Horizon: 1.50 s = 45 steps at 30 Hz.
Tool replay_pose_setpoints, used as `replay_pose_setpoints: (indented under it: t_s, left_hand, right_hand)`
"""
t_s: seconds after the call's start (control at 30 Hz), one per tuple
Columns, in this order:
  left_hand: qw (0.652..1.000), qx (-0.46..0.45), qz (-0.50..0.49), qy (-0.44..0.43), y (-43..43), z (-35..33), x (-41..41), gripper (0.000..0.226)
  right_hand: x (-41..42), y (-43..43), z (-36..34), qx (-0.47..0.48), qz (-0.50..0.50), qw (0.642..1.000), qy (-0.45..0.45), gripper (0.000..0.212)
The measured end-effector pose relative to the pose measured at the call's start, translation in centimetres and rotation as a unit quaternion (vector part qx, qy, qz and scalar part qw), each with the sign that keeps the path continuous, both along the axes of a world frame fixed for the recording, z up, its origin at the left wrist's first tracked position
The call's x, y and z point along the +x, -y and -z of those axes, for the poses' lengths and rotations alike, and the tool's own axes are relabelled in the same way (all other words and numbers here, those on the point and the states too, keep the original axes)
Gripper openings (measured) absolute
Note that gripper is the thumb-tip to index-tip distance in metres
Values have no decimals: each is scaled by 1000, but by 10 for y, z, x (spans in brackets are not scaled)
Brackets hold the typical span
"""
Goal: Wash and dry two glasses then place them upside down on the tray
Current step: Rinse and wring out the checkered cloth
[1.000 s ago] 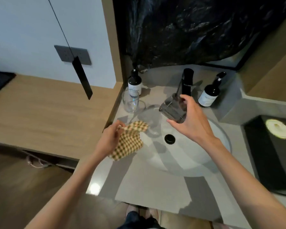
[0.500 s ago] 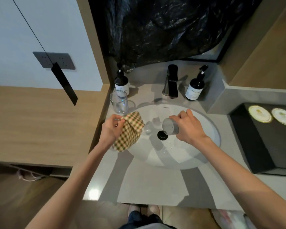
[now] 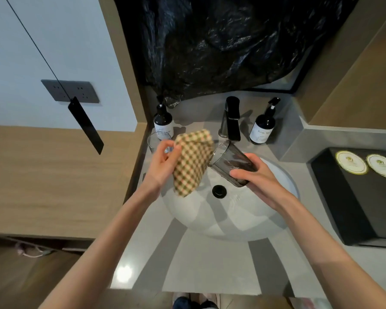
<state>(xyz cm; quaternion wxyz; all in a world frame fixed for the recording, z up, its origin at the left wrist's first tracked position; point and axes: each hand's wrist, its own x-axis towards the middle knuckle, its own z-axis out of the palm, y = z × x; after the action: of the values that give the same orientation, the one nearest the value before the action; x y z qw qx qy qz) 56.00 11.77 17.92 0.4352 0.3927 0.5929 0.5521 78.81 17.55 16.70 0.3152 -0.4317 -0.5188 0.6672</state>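
Observation:
My right hand [image 3: 257, 178] grips a clear glass [image 3: 228, 162] above the white sink basin [image 3: 276, 210], tilted with its mouth pointing up and to the left. My left hand [image 3: 163, 162] holds a yellow checked cloth [image 3: 193, 160] that hangs right beside the glass's mouth. A second clear glass [image 3: 157, 141] stands upright on the grey counter by the left soap bottle, partly hidden behind my left hand. The black tray [image 3: 348, 204] lies on the counter to the right of the basin.
A black faucet [image 3: 232, 118] stands behind the basin between two dark pump bottles [image 3: 163, 121] [image 3: 263, 127]. Two round coasters [image 3: 351, 162] lie on the tray's far end. A wooden shelf [image 3: 54, 181] runs to the left. Black plastic covers the mirror.
My right hand has raised the glass from low over the drain and turned its mouth toward the cloth. My left hand has lifted the cloth up beside it.

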Motion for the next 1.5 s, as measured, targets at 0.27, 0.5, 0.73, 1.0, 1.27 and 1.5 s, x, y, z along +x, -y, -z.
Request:
replay_pose_setpoints:
  t_s: [0.27, 0.5, 0.73, 1.0, 1.27, 1.5]
  left_hand:
    - [951, 9, 205, -232, -5, -13, 24, 43]
    - [942, -86, 323, -27, -16, -14, 27, 72]
    - [897, -176, 333, 231, -22, -12, 14, 88]
    - [860, -187, 279, 384, -23, -2, 7, 88]
    - [934, -137, 322, 75, -22, -5, 20, 94]
    - [944, -92, 311, -55, -5, -17, 33, 92]
  right_hand:
    - [-13, -7, -7, 53, 7, 998, 22, 47]
    - [-21, -7, -15, 135, -11, 989, 65, 46]
    - [-18, -6, -10, 262, -38, 955, 134, 63]
    - [-10, -12, -8, 425, -78, 863, 261, 71]
    - [-13, -4, -10, 234, -27, 963, 132, 58]
    - [-19, -5, -11, -27, 13, 999, -25, 45]
